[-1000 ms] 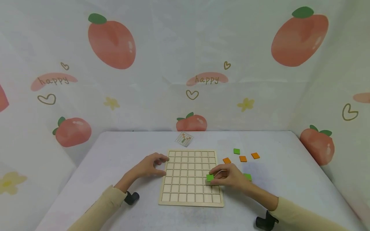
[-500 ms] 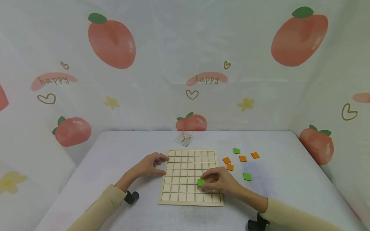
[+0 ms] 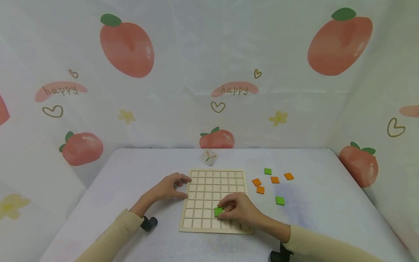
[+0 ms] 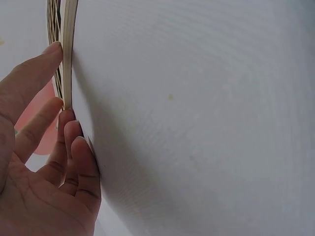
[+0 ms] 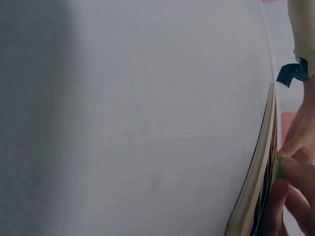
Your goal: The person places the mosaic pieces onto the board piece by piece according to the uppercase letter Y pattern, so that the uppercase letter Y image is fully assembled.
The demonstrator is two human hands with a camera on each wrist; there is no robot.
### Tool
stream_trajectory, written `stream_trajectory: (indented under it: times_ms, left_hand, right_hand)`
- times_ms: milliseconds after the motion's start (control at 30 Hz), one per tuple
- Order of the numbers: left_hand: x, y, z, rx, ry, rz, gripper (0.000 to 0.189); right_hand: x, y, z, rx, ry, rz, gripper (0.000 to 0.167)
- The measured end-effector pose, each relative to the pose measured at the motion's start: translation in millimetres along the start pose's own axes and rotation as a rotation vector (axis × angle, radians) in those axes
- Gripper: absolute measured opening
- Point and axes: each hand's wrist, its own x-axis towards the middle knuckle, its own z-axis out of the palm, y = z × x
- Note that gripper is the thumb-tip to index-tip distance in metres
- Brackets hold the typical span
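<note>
Low in the centre of the head view, the right hand (image 3: 240, 208) pinches a green square tile (image 3: 217, 212) over a gridded wooden board (image 3: 207, 195); the tile looks light, stiff and smooth, best held by its edges. Left of centre, the left hand (image 3: 168, 186), fingers relaxed, touches the board's rim.

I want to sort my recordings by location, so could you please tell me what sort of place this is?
Probably an indoor tabletop recording corner: a white table with a fruit-printed backdrop behind it, a gridded board lying on top, and black wrist devices, perhaps cameras.
</note>
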Motion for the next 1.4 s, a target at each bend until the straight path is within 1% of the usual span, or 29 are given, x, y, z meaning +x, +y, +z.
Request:
stream_trajectory:
  times_ms: [233,333,567,800,1033,1400]
  left_hand:
    - [1.2,0.8,-0.5,-0.008,-0.004,0.001,0.054]
    - [1.5,0.7,-0.8,-0.012,-0.004,-0.005,0.054]
    - [1.0,-0.4,-0.5,0.013,-0.006,0.013,0.054]
    - [0.4,0.5,-1.4,0.002,-0.006,0.013,0.054]
    - [0.6,1.0,-1.4,0.001,-0.009,0.009,0.053]
    - [1.9,1.9,-1.0,0.009,-0.012,-0.016,0.053]
  right_hand:
    - [2.3,-4.0,3.1,-0.061,-0.005,0.040,0.022]
    - [3.3,-4.2,3.6,-0.085,-0.015,0.046,0.021]
    - [3.5,-6.5,4.3,-0.121,-0.023,0.041,0.022]
    - [4.5,-8.2,5.3,-0.131,-0.029,0.031,0.022]
    - [5.1,-10.5,6.9,-0.144,-0.034,0.051,0.021]
    - [6.7,-9.5,6.9,-0.149,-0.042,0.056,0.022]
